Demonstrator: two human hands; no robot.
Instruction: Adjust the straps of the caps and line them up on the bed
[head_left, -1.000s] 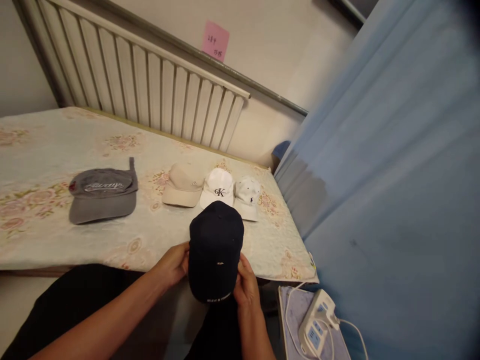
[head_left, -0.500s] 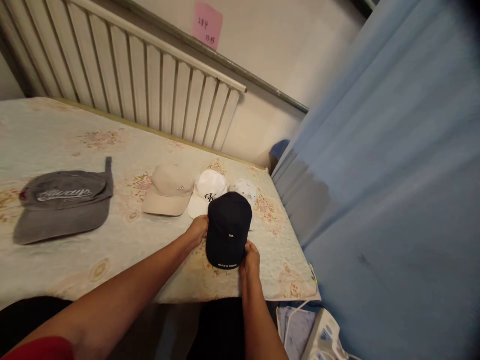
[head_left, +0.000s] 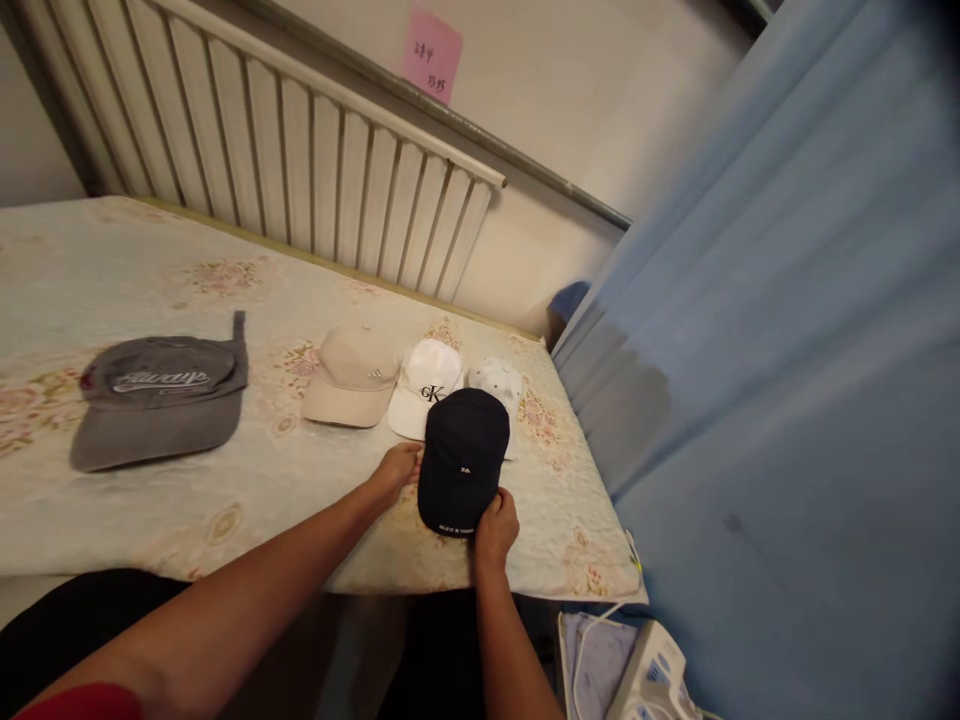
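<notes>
Navy cap (head_left: 465,455) on floral bedspread (head_left: 300,495), left hand (head_left: 396,470) and right hand (head_left: 496,527) clasped on its sides, arms outstretched.

The bed (head_left: 300,490) with its flowered cover bears a grey cap (head_left: 161,395), a beige cap (head_left: 352,375), a white cap (head_left: 426,388), a spotted cap (head_left: 495,378) and, nearest, a navy cap (head_left: 463,460).

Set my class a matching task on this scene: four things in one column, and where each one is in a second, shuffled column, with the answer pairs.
Things
1. dark cap
2. grey cap
3. pink note
4. beige cap

Places
A. on the wall above the radiator
B. alone at the left of the flowered cloth
C. held by the left hand and the right hand
D. just left of the lettered white cap

Pairs: 1-C, 2-B, 3-A, 4-D
</notes>
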